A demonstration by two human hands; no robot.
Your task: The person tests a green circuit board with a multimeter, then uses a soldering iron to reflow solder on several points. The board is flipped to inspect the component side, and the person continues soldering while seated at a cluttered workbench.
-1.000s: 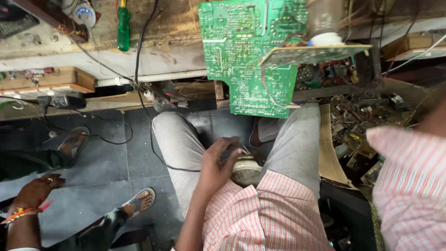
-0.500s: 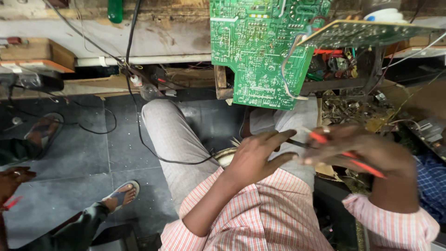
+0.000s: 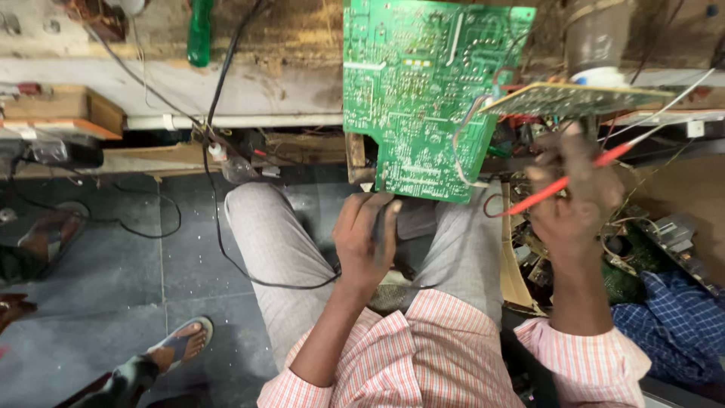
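Hands, two, bare, seen from above over a seated person's lap in grey trousers (image 3: pixel 272 249) and a pink striped shirt (image 3: pixel 423 355).

Left hand (image 3: pixel 366 242): centre of view, fingers curled narrow round a dark slender probe (image 3: pixel 380 227) that points toward 12 o'clock; its tip sits just below the lower edge of the large board. A black cable (image 3: pixel 249 276) loops away from this hand toward 9 o'clock, over the left thigh.

Right hand (image 3: pixel 570 189): at 3 o'clock, fingers pinched shut on a red probe (image 3: pixel 563 181) lying slantwise, its upper end aimed at 2 o'clock.

Circuit board, large, green (image 3: pixel 419 91): solder side up, at 12 o'clock, hanging out over the bench edge (image 3: pixel 226 121) above the knees.

Circuit board, smaller (image 3: pixel 574 98): seen nearly edge-on at 1 o'clock, just above the right hand, with thin coloured wires running to the large board.

Cylinder, grey, with white base (image 3: pixel 596 38): standing on the smaller board, at 1 o'clock.

Screwdriver handle, green (image 3: pixel 200 34): on the bench at 11 o'clock.

Electronic scrap, mixed (image 3: pixel 642 249): heaped at 3 o'clock below the right hand.

Cloth, blue checked (image 3: pixel 680 325): at 4 o'clock.

Foot in sandal, another person's (image 3: pixel 181 344): on the dark floor at 8 o'clock.
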